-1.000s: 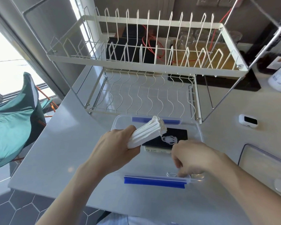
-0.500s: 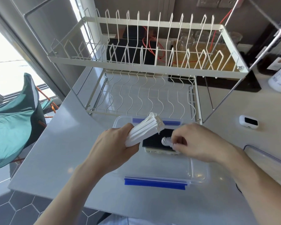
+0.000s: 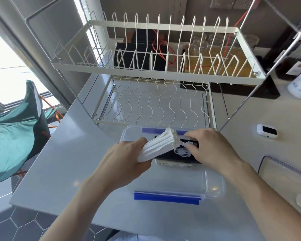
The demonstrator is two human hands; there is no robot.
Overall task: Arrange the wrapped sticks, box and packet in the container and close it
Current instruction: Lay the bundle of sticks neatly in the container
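Your left hand (image 3: 123, 159) grips the bundle of white paper-wrapped sticks (image 3: 159, 145) above the clear plastic container (image 3: 214, 186) — the black box (image 3: 172, 156) already lies inside. Your right hand (image 3: 210, 148) seems to pinch a small clear packet (image 3: 182, 151); loosen either grip and pieces scatter onto the tabletop.

There is only one view. The camera sits on the person's head and looks forward and down, close over the grey counter (image 3: 63, 153). Both arms reach in from the bottom edge. The clear container (image 3: 214, 185) is near the middle, the white dish rack (image 3: 156, 73) is farther back, and a window is on the left.
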